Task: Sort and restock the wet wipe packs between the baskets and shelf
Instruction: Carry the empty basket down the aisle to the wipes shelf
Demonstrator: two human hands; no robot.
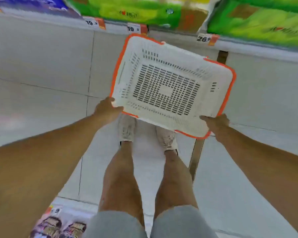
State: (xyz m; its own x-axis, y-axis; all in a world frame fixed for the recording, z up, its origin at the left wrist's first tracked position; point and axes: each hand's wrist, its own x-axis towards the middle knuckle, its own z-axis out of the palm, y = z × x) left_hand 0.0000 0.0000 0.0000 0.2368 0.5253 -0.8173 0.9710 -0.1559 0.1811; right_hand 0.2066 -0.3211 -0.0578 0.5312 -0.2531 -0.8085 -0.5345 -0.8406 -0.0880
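Head view: empty white basket (172, 86) at 12 o'clock above feet, below shelf (179, 34). Left hand (107, 109) and right hand (216, 122) fingers clamp near rim corners. I keep grip even, basket level, before reloading packs.

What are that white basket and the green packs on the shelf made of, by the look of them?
The basket looks like moulded rigid plastic, matte white with an orange rim: rows of neat slots pierce its base and walls. The green packs seem wrapped in glossy thin plastic film, judging by the sheen, though blur leaves that open.
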